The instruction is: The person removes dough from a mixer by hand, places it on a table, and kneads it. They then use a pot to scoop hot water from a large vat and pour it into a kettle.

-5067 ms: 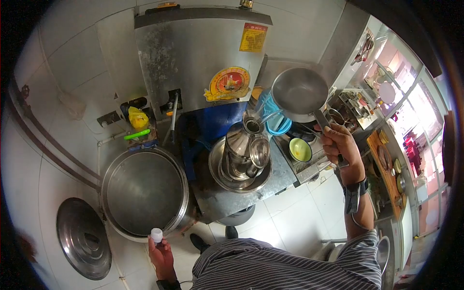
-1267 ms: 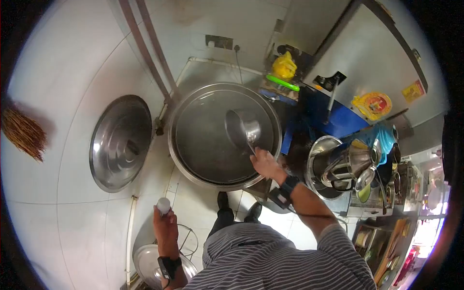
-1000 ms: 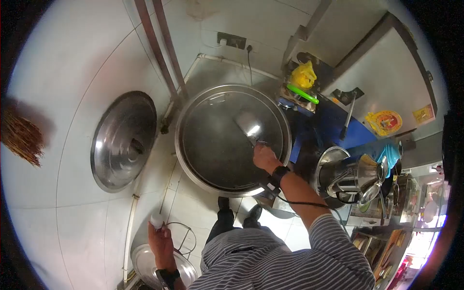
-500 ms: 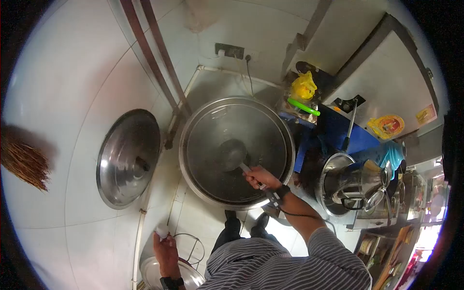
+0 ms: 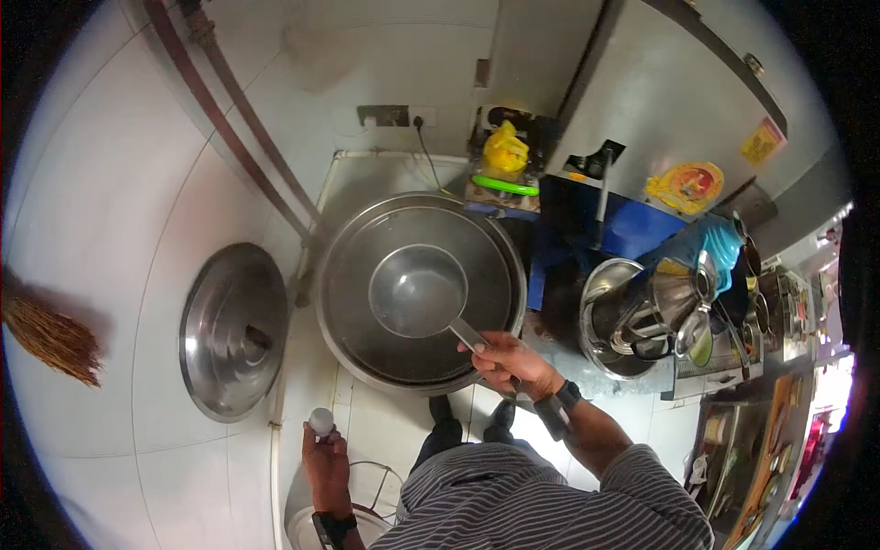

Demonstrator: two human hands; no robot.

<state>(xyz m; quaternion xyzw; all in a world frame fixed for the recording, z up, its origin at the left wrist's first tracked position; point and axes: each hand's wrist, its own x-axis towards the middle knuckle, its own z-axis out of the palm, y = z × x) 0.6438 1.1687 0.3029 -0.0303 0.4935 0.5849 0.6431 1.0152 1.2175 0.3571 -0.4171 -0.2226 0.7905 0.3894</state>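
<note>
My right hand [image 5: 516, 364] is wrapped round the flat handle of a large metal ladle [image 5: 417, 291]. The ladle's wide round bowl shows whole over a big round steel pot [image 5: 328, 335], which holds dark liquid [image 5: 403, 359]. Low on the left, my left hand [image 5: 327, 472] has its fingers closed round a small white round-topped thing [image 5: 321, 421], whose lower part the fingers hide. Beneath that hand are a pale round metal surface [image 5: 304, 530] and a thin wire frame [image 5: 390, 474].
A domed metal lid [image 5: 220, 325] leans on the left wall, with a broom [image 5: 55, 335] farther left. Right of the pot, a counter carries a metal basin [image 5: 610, 275] with vessels and a yellow bag [image 5: 506, 148]. Pipes [image 5: 225, 119] run up the back corner.
The ladle has come up out of the liquid, its bowl now fully showing. My right hand has drawn back toward me. My left hand still grips the white thing; the view has shifted rightward.
</note>
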